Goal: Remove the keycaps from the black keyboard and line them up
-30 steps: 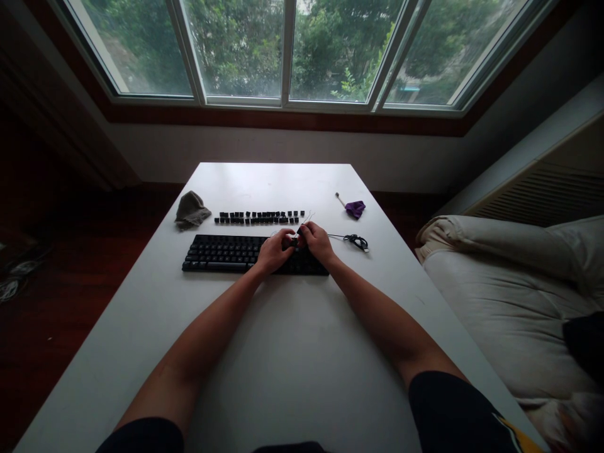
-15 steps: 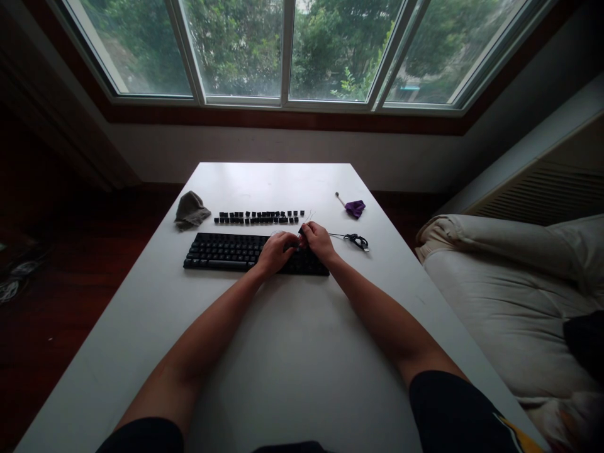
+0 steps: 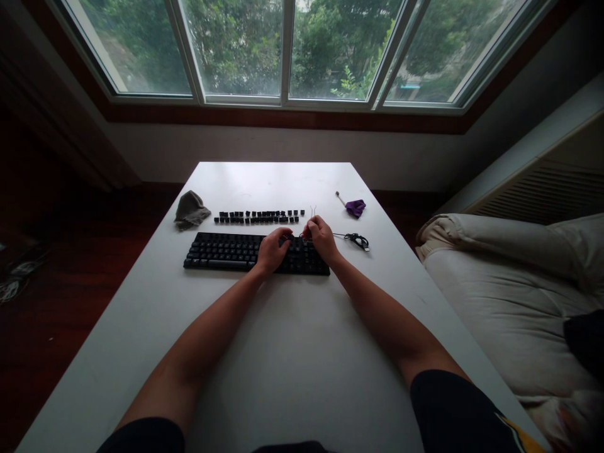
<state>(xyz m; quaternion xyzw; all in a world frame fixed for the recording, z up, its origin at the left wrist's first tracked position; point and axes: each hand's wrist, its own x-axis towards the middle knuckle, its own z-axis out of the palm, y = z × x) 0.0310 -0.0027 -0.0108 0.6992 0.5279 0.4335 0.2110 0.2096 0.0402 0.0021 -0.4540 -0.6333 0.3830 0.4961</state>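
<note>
A black keyboard (image 3: 226, 251) lies across the white table under both of my hands. My left hand (image 3: 272, 248) rests over its right half, with thumb and fingers curled together. Whatever is between those fingertips is too small and dark to make out. Above the keyboard's upper right edge, my right hand (image 3: 319, 236) is closed around a wire keycap puller (image 3: 313, 212), its two thin prongs pointing up and away from me. Behind the keyboard, several loose black keycaps (image 3: 257, 218) stand in two rows.
A grey cloth (image 3: 191, 211) lies at the table's left edge. Toward the right are a purple cloth (image 3: 355, 208), a thin brush (image 3: 340, 198) beside it and a coiled black cable (image 3: 357, 240). A pale sofa (image 3: 495, 296) stands right of the white table (image 3: 292, 352).
My hands have drawn slightly apart. The right hand has risen a little, and the puller's prongs now point more upright. A small dark piece seen between the hands earlier no longer shows there.
</note>
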